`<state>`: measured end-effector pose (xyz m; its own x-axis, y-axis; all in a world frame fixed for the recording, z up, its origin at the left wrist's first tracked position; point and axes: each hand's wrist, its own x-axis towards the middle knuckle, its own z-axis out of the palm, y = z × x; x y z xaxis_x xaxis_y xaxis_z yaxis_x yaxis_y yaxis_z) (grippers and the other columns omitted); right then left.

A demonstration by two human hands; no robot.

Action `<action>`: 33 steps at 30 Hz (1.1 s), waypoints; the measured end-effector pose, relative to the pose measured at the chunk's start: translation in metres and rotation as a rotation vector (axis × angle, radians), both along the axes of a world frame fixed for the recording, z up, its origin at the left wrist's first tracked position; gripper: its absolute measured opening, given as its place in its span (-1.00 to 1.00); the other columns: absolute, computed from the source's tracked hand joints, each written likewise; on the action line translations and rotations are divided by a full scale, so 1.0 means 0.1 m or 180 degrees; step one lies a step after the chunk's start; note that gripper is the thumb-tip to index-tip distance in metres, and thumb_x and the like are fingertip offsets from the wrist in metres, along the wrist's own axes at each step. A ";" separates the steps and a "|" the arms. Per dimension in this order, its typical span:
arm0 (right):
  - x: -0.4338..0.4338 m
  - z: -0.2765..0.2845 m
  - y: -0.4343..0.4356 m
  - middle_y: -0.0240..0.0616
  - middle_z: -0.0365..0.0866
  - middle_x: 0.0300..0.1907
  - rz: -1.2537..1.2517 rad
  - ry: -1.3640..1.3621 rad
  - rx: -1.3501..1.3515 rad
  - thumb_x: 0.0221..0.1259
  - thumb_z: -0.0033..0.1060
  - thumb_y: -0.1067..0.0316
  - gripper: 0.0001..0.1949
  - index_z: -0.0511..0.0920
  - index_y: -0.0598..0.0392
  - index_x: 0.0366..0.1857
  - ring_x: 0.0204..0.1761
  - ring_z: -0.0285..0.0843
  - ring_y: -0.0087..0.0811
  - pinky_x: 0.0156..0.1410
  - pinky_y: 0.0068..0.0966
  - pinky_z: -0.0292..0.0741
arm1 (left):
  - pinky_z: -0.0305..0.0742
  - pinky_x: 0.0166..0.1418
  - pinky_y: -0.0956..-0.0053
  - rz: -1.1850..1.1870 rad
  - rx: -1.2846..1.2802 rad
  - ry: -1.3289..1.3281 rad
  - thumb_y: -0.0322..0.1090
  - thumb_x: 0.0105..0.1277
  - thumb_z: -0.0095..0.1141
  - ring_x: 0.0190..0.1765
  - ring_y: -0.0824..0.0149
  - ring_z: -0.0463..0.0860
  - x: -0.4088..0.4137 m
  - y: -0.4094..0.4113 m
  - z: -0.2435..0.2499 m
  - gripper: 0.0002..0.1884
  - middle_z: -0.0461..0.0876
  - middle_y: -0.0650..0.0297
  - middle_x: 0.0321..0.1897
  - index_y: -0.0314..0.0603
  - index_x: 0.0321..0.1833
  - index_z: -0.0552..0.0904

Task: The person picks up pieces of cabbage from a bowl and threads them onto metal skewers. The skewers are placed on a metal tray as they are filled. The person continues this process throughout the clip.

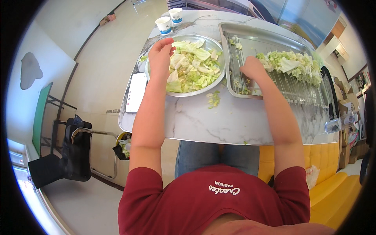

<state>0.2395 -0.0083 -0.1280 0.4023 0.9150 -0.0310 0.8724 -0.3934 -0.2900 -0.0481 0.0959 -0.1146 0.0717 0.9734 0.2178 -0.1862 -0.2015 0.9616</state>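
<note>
My left hand (160,57) is over the left rim of a round metal bowl (221,63), its fingers curled. Whether it holds a scrap of leaf is not visible. Cut cabbage or lettuce leaves (195,66) fill the bowl. My right hand (253,68) reaches down into a rectangular metal tray (249,32), against thin skewers (237,55) lying along its left side. Its fingertips are hidden, so a grip on a skewer cannot be made out. To its right in the tray, a row of skewers (286,85) carries threaded leaves (293,64).
Two paper cups (163,25) stand at the far left of the marble-patterned table (205,120). A phone (136,92) lies left of the bowl. Leaf scraps (213,99) lie between bowl and tray. A clear plastic bottle (339,123) is near the right edge. A waste bin (124,145) stands below left.
</note>
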 end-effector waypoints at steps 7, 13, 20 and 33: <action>0.05 0.22 -0.31 -0.22 0.54 -0.53 -0.0297 0.3371 0.0817 0.07 0.18 0.42 -0.88 0.53 0.26 -0.48 -0.65 0.28 -0.61 -0.58 -0.63 0.24 | 0.56 0.01 0.30 0.0419 0.1079 0.3089 -0.27 0.18 0.20 -0.09 0.18 0.67 -0.07 0.00 -0.14 -0.73 0.70 0.18 -0.12 0.02 -0.06 0.74; -0.19 0.35 -0.72 -0.27 0.50 -0.48 0.0239 0.4654 0.1256 0.16 0.04 0.55 -0.85 0.46 0.23 -0.19 -0.68 0.17 -0.68 -0.63 -0.68 0.08 | 0.56 0.02 0.27 0.0555 0.1186 0.3835 -0.25 0.15 0.22 -0.04 0.16 0.67 -0.10 0.01 -0.20 -0.69 0.71 0.23 -0.10 0.00 -0.02 0.72; -0.35 0.29 -0.93 -0.39 0.41 -0.64 0.0451 0.4648 0.1320 0.34 -0.03 0.43 -0.87 0.50 0.15 -0.13 -0.76 0.06 -0.71 -0.67 -0.69 0.03 | 0.57 -0.06 0.39 0.1005 0.1147 0.2862 -0.25 0.20 0.23 -0.12 0.31 0.70 -0.03 -0.15 0.05 -0.68 0.71 0.24 -0.10 -0.04 0.03 0.70; -0.56 0.18 -1.00 -0.52 0.44 -0.59 0.1168 0.2992 0.1130 0.31 0.07 0.46 -0.89 0.61 0.19 -0.22 -0.55 0.32 -0.73 -0.44 -0.68 0.27 | 0.67 0.07 0.47 -0.1289 -0.0661 -0.1080 -0.36 0.46 -0.04 0.01 0.14 0.69 0.26 -0.35 0.11 -0.64 0.63 0.03 0.01 -0.39 0.24 0.46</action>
